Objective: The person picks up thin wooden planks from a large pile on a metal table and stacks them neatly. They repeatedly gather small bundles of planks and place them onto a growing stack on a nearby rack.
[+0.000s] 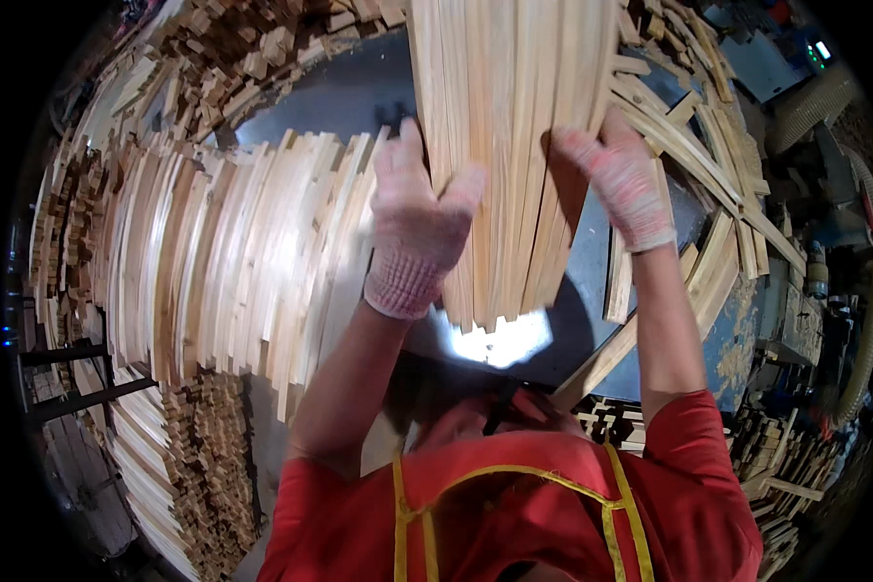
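Although the bundle of slats (499, 194) sits mid-view, its far end is cut off at the top, so full length not readable. Left hand (412, 223) and right hand (628, 184), both in pale gloves with reddish marks, are blurred; the right fingertips are hard to make out against the wood and shadow. Underside of bundle hidden; cannot tell whether it rests on the tabletop (344, 87) or is raised. A glare patch (499, 344) washes out the surface just below the near end.

Edges: near end of bundle is uneven, slat tips stepped. Bare blue-grey surface shows beyond the left hand and in a narrower strip to the right of the bundle. On the left, a row of slats (233, 252) reaches close to the left wrist; on the right, loose slats (737, 204) lie crossed near the right hand.

Position: bundle lies between the two hands, long axis pointing away from the wearer. Left thumb spread wide from its fingers, thumb overlapping the bundle's left margin, fingers alongside. Right hand at the opposite margin, its thumb side nearest the wood, digits spread. Cannot tell whether either hand is gripping.
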`<state>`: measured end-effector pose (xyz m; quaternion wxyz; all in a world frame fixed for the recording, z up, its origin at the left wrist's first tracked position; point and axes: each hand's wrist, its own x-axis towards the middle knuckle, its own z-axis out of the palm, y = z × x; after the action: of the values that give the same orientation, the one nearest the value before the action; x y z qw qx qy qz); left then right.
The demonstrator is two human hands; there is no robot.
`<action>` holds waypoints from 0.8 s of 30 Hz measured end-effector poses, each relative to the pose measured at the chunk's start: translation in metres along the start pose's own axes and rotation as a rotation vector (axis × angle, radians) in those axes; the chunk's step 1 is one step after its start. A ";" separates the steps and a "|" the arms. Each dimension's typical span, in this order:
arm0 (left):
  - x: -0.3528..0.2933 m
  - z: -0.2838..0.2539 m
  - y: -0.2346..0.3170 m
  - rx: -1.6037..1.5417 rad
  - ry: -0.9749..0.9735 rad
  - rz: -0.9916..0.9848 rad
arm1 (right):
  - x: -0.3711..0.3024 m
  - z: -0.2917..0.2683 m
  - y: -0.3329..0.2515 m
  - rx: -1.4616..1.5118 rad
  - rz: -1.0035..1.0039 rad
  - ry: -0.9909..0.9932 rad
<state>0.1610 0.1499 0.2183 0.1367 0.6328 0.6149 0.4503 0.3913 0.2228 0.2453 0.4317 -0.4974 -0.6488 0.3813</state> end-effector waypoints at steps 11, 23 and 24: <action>-0.120 -0.052 -0.089 -0.119 -0.413 -0.049 | -0.147 0.054 0.105 -0.115 -0.191 -0.112; -0.206 -0.128 -0.160 0.495 -0.330 0.147 | -0.194 0.124 0.129 -0.485 0.343 -0.344; -0.220 -0.143 -0.149 0.446 -0.329 0.028 | -0.198 0.122 0.129 -0.359 0.415 -0.304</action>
<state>-0.0067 -0.0727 0.1015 0.0858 0.7203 0.6596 0.1966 0.3436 0.0492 0.0494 0.1477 -0.6248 -0.6474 0.4107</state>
